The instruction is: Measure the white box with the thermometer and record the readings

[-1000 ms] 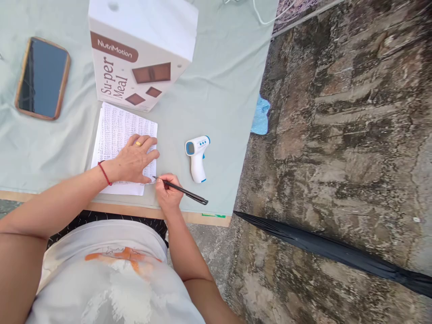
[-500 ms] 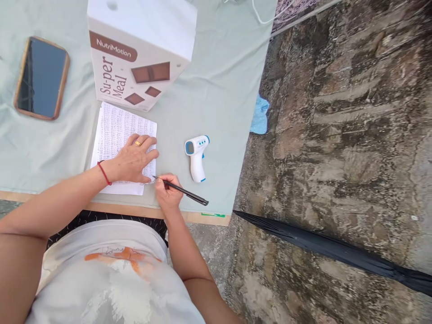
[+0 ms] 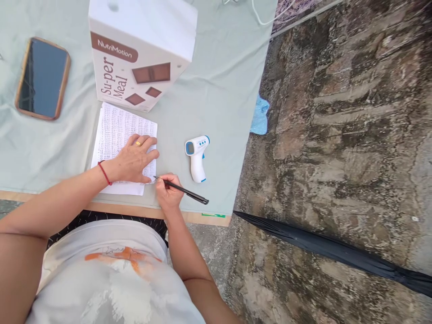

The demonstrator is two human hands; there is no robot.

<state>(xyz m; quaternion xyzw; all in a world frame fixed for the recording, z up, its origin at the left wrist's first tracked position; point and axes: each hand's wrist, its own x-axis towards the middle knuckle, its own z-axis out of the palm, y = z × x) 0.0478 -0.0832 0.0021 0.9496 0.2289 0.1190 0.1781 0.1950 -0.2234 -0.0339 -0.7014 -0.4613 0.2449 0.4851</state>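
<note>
My left hand point(image 3: 137, 157) lies flat with fingers spread on a sheet of paper point(image 3: 113, 130) covered in dense rows of handwriting. Part of the writing is hidden under that hand. A second white sheet point(image 3: 126, 189) shows below its lower edge. Just to the right, my right hand point(image 3: 168, 193) is closed around a black pen point(image 3: 191, 194), whose tip is at the paper's lower right edge. A white and blue infrared thermometer point(image 3: 196, 157) rests on the cloth to the right of both hands.
A white NutriMotion box point(image 3: 141, 54) stands right behind the paper. At the left lies a phone point(image 3: 42, 78) in a brown case. A white cable point(image 3: 261, 18) crosses the table's far right corner. Past the right edge are a stone wall point(image 3: 337, 135) and a black fabric strip point(image 3: 320, 247).
Both hands, the pen and the paper keep practically the same places. The whole view has shifted very slightly.
</note>
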